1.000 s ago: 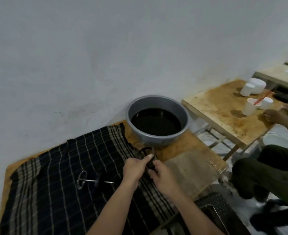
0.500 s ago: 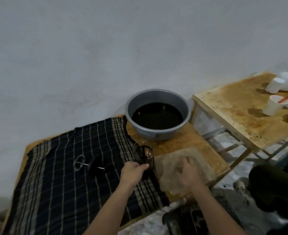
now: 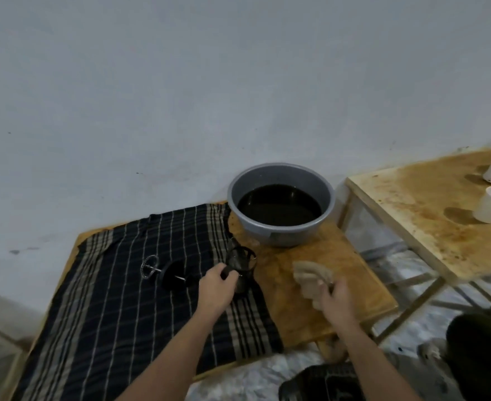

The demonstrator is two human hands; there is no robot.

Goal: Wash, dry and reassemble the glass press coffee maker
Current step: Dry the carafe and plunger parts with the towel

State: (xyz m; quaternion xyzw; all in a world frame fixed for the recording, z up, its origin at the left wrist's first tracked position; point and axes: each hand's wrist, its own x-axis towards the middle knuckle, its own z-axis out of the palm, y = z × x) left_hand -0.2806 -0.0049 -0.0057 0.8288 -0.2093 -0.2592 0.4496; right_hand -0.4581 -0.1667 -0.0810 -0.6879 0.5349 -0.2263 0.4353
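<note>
Hands are busy near the middle of the frame. The left hand (image 3: 217,287) curls its fingers round the handle of the glass coffee maker (image 3: 241,263), which stands upright at the edge of the striped cloth (image 3: 117,299), just below the grey basin (image 3: 280,204). The right hand (image 3: 335,299) grips a bunched beige rag (image 3: 312,277) on the wooden table (image 3: 351,285), lower right of the glass. The plunger (image 3: 166,272) lies on its side on the cloth, left of the glass.

I think drying comes next. The glass may be wet and slippery, so it could slide from the hand and crack. A hard push with the rag could tip it over. The basin of dark water sits close, and a bump could spill it.

No words or labels can be read anywhere.
</note>
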